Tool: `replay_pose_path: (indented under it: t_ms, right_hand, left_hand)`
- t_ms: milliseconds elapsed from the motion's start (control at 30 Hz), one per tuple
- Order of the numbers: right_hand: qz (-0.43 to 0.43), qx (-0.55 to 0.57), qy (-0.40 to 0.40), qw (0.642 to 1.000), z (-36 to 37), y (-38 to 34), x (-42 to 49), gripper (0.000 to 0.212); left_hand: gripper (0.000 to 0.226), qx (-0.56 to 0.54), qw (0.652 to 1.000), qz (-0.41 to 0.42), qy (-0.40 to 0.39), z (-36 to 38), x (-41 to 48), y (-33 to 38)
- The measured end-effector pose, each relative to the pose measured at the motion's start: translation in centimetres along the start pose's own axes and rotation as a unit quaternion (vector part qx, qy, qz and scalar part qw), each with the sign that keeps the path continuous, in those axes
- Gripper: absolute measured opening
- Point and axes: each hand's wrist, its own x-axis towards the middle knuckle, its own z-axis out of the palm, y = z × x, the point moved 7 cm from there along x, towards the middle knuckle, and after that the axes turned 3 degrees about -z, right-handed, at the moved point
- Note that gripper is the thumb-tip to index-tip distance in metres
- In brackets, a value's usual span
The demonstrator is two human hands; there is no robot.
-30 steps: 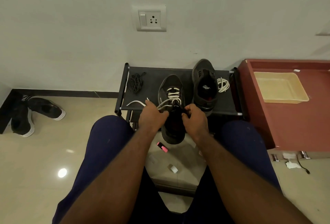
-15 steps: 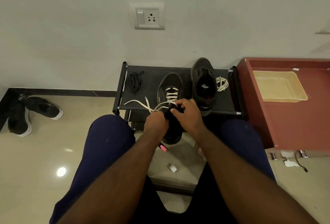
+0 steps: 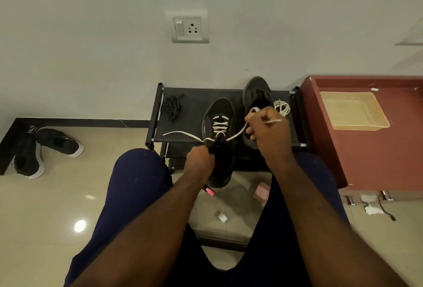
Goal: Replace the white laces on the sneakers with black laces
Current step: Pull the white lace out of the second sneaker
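Laced sneaker [image 3: 218, 112]: black, toe toward the wall, lying on the shoe rack [image 3: 194, 103] with its heel out past the front rail. White lace [image 3: 219, 126] criss-crosses the eyelets nearest the toe. One free end trails left across the rack fabric; the other runs up and to the right, into the right hand [image 3: 266, 126].

Second sneaker [image 3: 256, 96]: black, just right of the first, toe to the wall, partly hidden by the right hand. Coiled white lace [image 3: 282, 107] lies just beside it on the right. Black lace [image 3: 172, 108], bundled, lies at the rack's left end, well apart from both sneakers.

Tray [image 3: 352, 110]: beige, sits on the red cabinet [image 3: 366, 160] right of the rack.

Left hand [image 3: 200, 160]: fingers curled, gripping the laced sneaker at its opening. Right hand: raised over the second sneaker, fist closed round the white lace, a short tip sticking out to the right.
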Motion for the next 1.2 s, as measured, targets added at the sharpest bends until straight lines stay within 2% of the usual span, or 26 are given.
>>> replay_pose_path:
  t_ms: [33, 100, 133, 167, 267, 367, 500, 600, 700, 833, 1000, 1100, 1200]
  right_hand:
    - [0.026, -0.062, -0.047, 0.997, 1.0, 1.8, -0.3, 0.012]
    - [0.106, -0.174, -0.141, 0.969, 2.8, 5.4, -1.3, 0.055]
    - [0.126, -0.208, -0.156, 0.957, 3.3, 6.6, -1.7, 0.072]
    - [0.133, -0.229, -0.146, 0.953, 3.3, 7.4, -1.8, 0.078]
    - [0.12, -0.217, -0.044, 0.968, 2.4, 7.2, -2.0, 0.058]
    - [0.08, -0.228, -0.014, 0.97, 2.1, 6.3, -2.0, 0.014]
    - [0.088, -0.323, -0.132, 0.933, 4.2, 7.6, -3.2, 0.024]
    - [0.072, -0.381, -0.147, 0.91, 4.9, 8.1, -3.5, 0.023]
    - [0.059, -0.371, -0.127, 0.918, 4.9, 8.2, -3.3, 0.024]
    - [0.049, -0.355, -0.108, 0.927, 4.8, 8.2, -2.8, 0.025]
    - [0.066, -0.34, -0.092, 0.934, 4.3, 8.5, -2.3, 0.017]
    - [0.09, -0.312, -0.083, 0.942, 3.7, 8.9, -1.8, 0.008]
    - [0.118, -0.25, -0.068, 0.959, 3.2, 9.6, -1.1, 0.008]
  left_hand:
    - [0.025, -0.001, 1.0, 0.0, 0.005, 0.0, -0.2, 0.1]
    - [0.027, -0.005, 1.0, 0.002, 0.013, -0.1, -0.8, 0.2]
    - [0.027, -0.012, 1.0, 0.003, 0.015, 0.0, -1.1, 0.3]
    - [0.028, -0.02, 1.0, 0.0, 0.016, 0.2, -1.3, 0.3]
    - [0.028, -0.039, 0.999, -0.012, 0.017, 0.4, -2.1, 0.1]
    - [0.028, -0.04, 0.999, -0.013, 0.016, 0.4, -2.3, -0.1]
    - [0.026, -0.025, 1.0, -0.002, 0.019, 0.1, -2.5, -0.1]
    - [0.027, -0.023, 1.0, 0.0, 0.012, 0.4, -2.4, -0.1]
    - [0.026, -0.033, 0.999, -0.004, 0.01, 0.3, -2.4, 0.0]
    - [0.024, -0.013, 0.997, 0.022, 0.075, -1.1, -2.3, 0.5]
    - [0.023, -0.023, 0.994, 0.055, 0.092, -1.6, -1.6, 1.1]
    - [0.022, -0.054, 0.994, 0.05, 0.082, -2.1, -0.8, 0.7]
    - [0.026, -0.13, 0.989, 0.018, 0.066, -2.8, 0.6, -0.7]
